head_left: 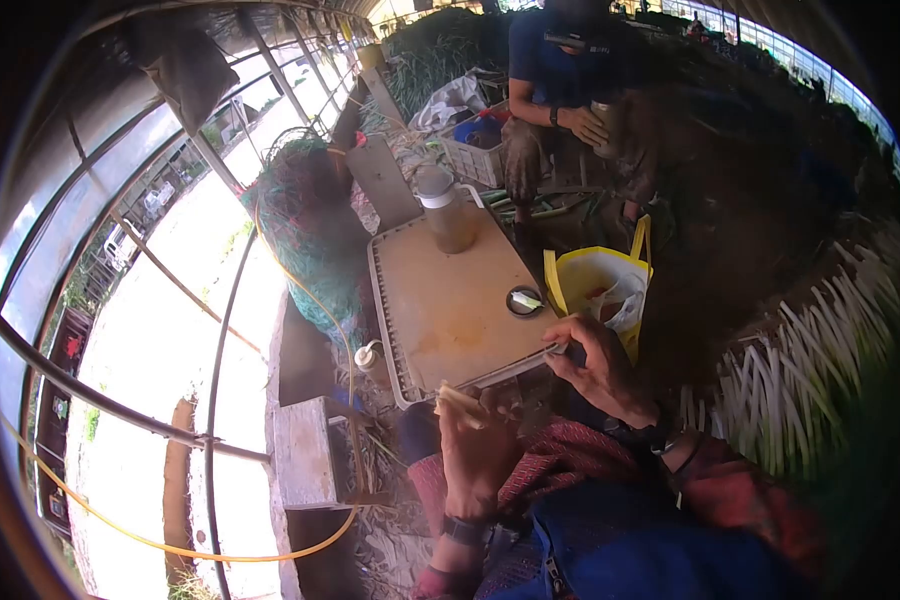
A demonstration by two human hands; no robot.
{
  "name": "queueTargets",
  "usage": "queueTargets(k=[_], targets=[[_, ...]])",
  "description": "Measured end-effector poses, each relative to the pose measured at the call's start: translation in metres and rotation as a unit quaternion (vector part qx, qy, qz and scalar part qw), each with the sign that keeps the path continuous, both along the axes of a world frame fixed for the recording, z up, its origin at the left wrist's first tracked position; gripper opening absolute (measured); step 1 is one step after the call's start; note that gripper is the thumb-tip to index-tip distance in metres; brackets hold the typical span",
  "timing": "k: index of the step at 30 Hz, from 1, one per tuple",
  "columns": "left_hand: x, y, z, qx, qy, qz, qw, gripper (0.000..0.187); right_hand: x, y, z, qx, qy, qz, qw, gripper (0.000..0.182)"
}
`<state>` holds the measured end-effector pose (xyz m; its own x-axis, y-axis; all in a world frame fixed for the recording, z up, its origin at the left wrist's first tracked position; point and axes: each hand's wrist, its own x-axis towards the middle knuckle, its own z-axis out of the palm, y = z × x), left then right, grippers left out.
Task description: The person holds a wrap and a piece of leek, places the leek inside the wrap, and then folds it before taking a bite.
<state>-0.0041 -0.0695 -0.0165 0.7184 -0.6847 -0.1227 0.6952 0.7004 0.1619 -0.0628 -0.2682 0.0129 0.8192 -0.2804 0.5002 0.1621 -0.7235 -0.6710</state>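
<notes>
Near the front edge of a tan-topped table (460,300), my left hand (475,450) is closed on a pale, stick-like piece (462,405). My right hand (602,372) is at the table's right front corner, thumb and fingers bent toward each other; whether something small lies between them is hidden. A lidded jug (447,212) of brownish liquid stands at the back of the table. A small black dish (524,302) with a pale green and white thing on it lies near the right edge, just beyond my right hand.
Right of the table is a yellow and white bag (600,285). A seated person (570,80) opposite holds a cup-like container. Long leeks (800,360) lie at the right. Green netting (315,240), a wooden box (307,452) and a yellow hose (270,556) are at the left.
</notes>
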Motion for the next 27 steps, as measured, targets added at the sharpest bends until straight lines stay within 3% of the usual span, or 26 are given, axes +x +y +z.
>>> queueTargets(k=[6,8,10,12,13,15,21,24,26,27], targets=[[0.007,0.008,0.01,0.015,-0.063,0.01,0.998,0.03,-0.011,-0.054,-0.075,0.066,0.027,-0.052,0.996,0.02],[0.019,0.014,-0.002,-0.024,-0.1,0.0,0.995,0.026,-0.017,-0.067,-0.108,0.08,0.04,-0.078,0.993,0.019],[0.029,0.021,-0.018,0.006,-0.159,0.015,0.987,0.025,-0.026,-0.069,-0.121,0.116,0.05,-0.081,0.989,0.015],[0.035,0.022,-0.013,0.156,-0.311,0.04,0.937,0.027,-0.027,-0.068,-0.125,0.145,0.074,-0.078,0.984,0.014],[0.035,0.024,-0.009,0.288,-0.422,0.057,0.858,0.028,-0.028,-0.068,-0.127,0.167,0.089,-0.072,0.979,0.015],[0.029,0.023,0.006,0.401,-0.503,0.08,0.762,0.032,-0.028,-0.066,-0.134,0.168,0.104,-0.053,0.979,0.017],[0.001,0.008,0.039,0.354,-0.407,0.105,0.835,0.038,-0.027,-0.071,-0.155,0.103,0.149,0.008,0.983,0.018],[-0.003,0.006,0.049,0.324,-0.316,0.089,0.888,0.035,-0.025,-0.082,-0.169,0.263,0.122,0.068,0.955,0.02],[-0.012,-0.001,0.061,0.311,-0.187,0.111,0.925,0.033,-0.026,-0.087,-0.17,0.326,0.146,0.065,0.932,0.02],[-0.005,0.006,0.05,0.193,-0.181,0.05,0.963,0.031,-0.029,-0.087,-0.167,0.356,0.16,0.063,0.918,0.021]])
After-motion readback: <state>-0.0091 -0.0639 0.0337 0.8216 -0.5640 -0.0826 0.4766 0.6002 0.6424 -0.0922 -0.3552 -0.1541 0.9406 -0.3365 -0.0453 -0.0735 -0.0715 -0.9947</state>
